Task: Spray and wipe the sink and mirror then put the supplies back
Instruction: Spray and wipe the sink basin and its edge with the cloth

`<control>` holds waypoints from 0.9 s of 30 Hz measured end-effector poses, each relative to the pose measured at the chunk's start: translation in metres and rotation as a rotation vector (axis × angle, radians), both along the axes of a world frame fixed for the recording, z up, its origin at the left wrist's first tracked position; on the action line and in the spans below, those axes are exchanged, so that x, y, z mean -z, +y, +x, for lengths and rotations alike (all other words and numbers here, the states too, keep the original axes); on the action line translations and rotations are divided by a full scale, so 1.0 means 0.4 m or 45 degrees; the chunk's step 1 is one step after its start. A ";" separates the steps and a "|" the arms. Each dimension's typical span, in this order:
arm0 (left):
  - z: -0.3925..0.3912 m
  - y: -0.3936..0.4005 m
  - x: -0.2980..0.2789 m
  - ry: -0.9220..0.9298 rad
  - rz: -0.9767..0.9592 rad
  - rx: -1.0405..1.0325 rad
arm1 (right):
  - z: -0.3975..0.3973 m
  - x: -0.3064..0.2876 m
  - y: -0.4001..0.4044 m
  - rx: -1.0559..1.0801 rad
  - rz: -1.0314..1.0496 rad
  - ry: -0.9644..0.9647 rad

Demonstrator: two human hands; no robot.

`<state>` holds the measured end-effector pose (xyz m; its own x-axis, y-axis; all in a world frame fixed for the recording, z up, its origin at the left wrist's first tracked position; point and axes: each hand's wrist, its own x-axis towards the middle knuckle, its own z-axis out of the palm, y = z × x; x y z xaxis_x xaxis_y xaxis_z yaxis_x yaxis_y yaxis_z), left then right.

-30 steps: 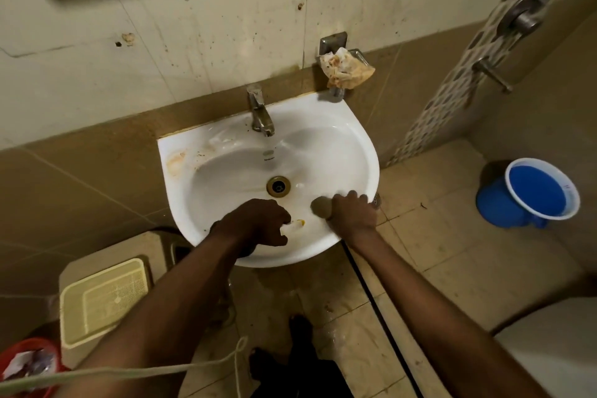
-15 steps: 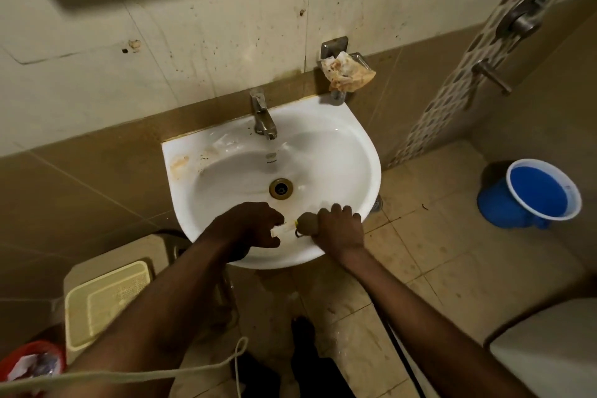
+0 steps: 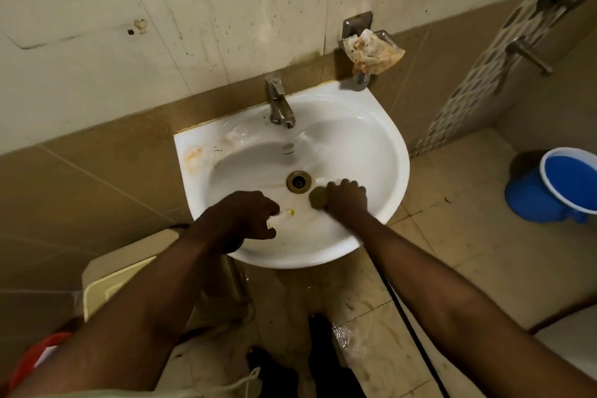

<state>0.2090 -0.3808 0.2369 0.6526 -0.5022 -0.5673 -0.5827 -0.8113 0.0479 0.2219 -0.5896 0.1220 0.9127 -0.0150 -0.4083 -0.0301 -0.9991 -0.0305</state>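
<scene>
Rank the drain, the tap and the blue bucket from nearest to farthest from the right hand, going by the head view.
From the right hand:
1. Drain, just to its left in the basin.
2. Tap, at the back rim of the sink.
3. Blue bucket, on the floor far right.

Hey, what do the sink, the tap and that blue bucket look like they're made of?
Sink: glazed white ceramic, likely, judging by its glossy sheen. Tap: metal, dull grey with reflective patches. Blue bucket: probably plastic, with uniform saturated colour and a thin pale rim.
</scene>
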 end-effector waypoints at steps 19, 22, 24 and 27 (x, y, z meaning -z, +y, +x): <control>-0.054 -0.020 -0.050 0.035 -0.057 0.002 | -0.135 -0.148 0.050 0.067 -0.182 0.083; -0.058 0.004 -0.045 0.127 -0.038 0.021 | -0.166 -0.134 0.145 -0.046 0.104 0.251; -0.059 0.031 -0.040 0.172 0.018 0.018 | -0.159 -0.158 0.115 0.002 0.105 0.251; -0.065 0.072 -0.036 0.190 0.089 0.020 | -0.154 -0.178 0.023 0.189 -0.189 0.068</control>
